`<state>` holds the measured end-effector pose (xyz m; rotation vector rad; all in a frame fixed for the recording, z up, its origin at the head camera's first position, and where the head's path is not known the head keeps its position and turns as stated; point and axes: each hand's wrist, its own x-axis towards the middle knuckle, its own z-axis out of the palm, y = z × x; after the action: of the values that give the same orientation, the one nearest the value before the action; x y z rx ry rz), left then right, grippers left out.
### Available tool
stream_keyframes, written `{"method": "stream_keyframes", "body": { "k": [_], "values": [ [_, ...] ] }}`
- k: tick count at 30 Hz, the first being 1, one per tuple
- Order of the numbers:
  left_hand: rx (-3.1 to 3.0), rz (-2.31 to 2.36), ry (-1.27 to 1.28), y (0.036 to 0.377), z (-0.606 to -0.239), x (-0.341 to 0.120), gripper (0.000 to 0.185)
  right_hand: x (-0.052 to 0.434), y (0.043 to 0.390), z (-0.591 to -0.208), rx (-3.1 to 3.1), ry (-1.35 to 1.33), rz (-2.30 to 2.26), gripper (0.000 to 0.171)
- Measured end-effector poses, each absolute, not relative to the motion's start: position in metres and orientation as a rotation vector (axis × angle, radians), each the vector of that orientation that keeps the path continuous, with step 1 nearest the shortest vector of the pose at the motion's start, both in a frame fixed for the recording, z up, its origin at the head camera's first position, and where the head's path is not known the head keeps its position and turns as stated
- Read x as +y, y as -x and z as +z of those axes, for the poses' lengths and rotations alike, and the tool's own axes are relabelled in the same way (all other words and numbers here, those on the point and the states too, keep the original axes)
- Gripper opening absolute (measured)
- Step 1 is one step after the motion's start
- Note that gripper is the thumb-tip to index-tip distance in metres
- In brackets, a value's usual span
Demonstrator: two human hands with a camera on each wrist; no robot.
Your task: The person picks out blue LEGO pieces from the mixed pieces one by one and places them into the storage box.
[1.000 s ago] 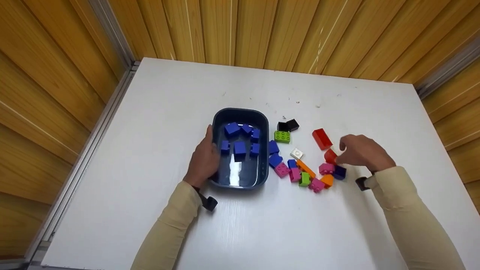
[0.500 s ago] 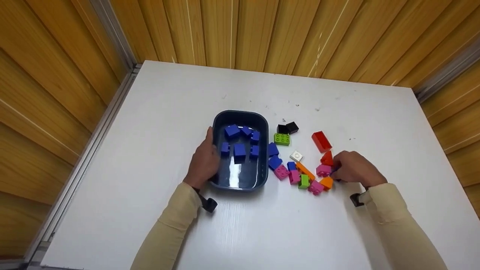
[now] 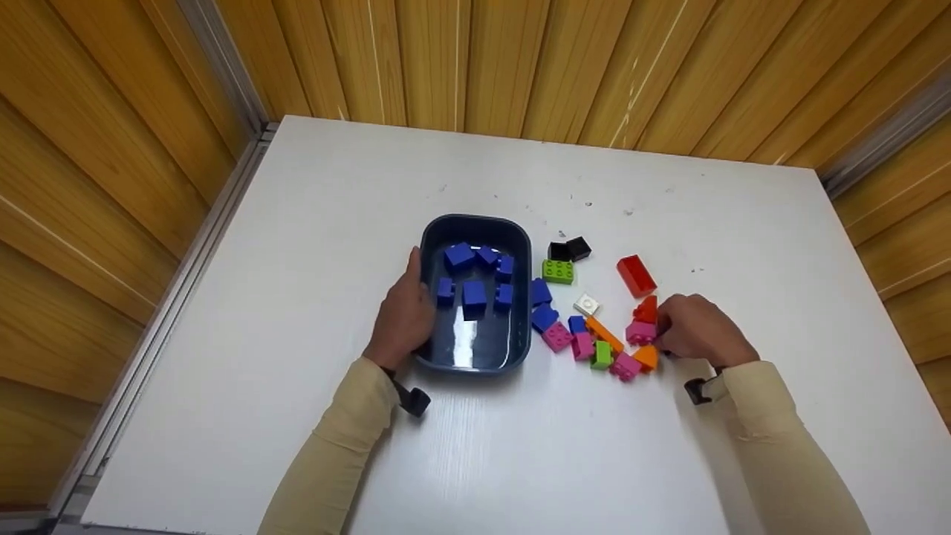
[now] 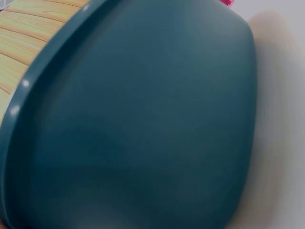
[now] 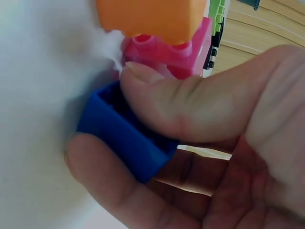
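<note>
- On my feed the right hand (image 3: 695, 327) pinches a blue brick (image 5: 126, 133) between thumb and finger, at the right end of the loose pieces; the head view mostly hides it.
- The brick's hollow side faces the thumb, and its long edge slants across the right wrist view. I can't tell whether it touches the table.
- Left hand (image 3: 401, 319): I see it holding the left wall of the tray (image 3: 475, 229), well apart from the right hand.
- What I'd watch is the sideways gap: the tray lies left of the pinched brick, with loose pieces between. Its long axis points away from the person, so a long side faces the right hand.
- Just beside the right hand are a pink brick (image 3: 640, 333) and an orange piece (image 3: 646, 359); a long red brick (image 3: 636, 276) lies farther from the person.
- Inside the tray I make out only blue bricks (image 3: 474, 293), toward its far half.
- I can read no brand, label or writing on bricks, tray or table (image 3: 356, 193).
</note>
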<state>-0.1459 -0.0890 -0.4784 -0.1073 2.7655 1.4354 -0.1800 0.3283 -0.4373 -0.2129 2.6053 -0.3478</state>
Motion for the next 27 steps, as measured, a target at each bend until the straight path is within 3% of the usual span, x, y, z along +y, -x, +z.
{"method": "stream_keyframes", "body": {
  "k": [10,27],
  "values": [
    [2.766,1.440,0.113,0.147,-0.481,-0.088,0.062,0.329,0.180,-0.432,2.557,0.204,-0.355,0.014],
    [2.777,1.461,0.091,0.144,-0.479,-0.089,0.062,0.318,0.189,-0.386,2.576,0.204,-0.294,0.016]
  ]
}}
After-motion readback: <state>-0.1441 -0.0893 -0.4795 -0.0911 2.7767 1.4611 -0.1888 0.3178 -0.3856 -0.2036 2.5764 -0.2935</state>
